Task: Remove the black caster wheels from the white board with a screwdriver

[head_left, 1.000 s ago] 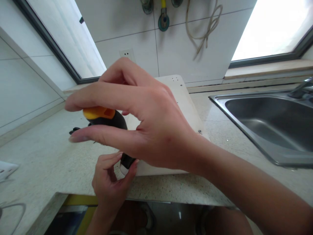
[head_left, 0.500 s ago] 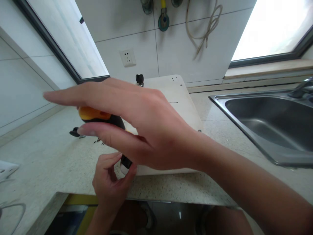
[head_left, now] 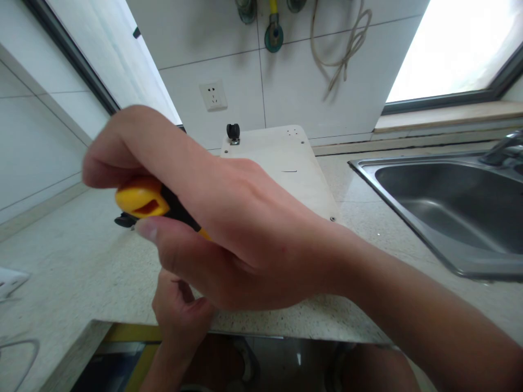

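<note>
Yellow-and-black hand tool with a thick handle (head_left: 143, 200): is being gripped by the right hand (head_left: 245, 239), fingers curled over the top and thumb pressed beneath; its lower end is being hidden by that hand.
Left hand (head_left: 183, 307): is being held low, near the counter's front edge; its fingertips are being covered, so what they are closed on, if anything, cannot be told.
White flat board with rounded corners (head_left: 281, 149): is being borne by the pale speckled stone countertop (head_left: 98, 272) (a small black caster wheel (head_left: 233, 132) is standing at its far left corner).
Slip: is being risked if the handle is being tilted while pressed, since the tip could be driven sideways.
Fingers: are being exposed to such a skid, the left ones lying beneath.
</note>
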The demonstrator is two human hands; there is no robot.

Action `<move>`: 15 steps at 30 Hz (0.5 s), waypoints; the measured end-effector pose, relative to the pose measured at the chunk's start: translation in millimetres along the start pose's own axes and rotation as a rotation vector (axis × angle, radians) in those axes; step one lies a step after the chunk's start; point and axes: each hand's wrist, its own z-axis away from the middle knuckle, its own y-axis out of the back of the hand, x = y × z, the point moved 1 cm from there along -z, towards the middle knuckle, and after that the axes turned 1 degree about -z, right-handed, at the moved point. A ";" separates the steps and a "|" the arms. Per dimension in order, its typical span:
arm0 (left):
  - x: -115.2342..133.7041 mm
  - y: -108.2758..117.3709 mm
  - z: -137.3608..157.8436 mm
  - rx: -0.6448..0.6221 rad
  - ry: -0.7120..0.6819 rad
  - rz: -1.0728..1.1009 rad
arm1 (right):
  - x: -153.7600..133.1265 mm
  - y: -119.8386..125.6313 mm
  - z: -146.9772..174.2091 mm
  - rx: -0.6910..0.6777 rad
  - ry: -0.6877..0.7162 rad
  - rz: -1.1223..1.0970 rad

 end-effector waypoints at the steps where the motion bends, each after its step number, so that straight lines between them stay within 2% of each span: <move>1: -0.6 0.6 2.3 0.005 0.031 -0.036 | -0.8 1.2 0.0 -0.028 -0.026 -0.045; 4: 1.4 2.3 5.4 0.010 0.060 -0.093 | -3.4 4.1 1.6 -0.004 -0.090 -0.055; 8: 6.9 1.0 0.7 0.040 0.041 -0.047 | 0.9 -0.3 2.8 0.076 -0.171 -0.158; 13: 7.8 -6.6 -9.2 0.043 -0.180 0.231 | 14.8 -6.2 2.3 0.196 -0.191 -0.327; 15: 8.0 -8.6 -11.0 0.023 -0.225 0.310 | 17.8 -5.9 2.1 0.212 -0.170 -0.389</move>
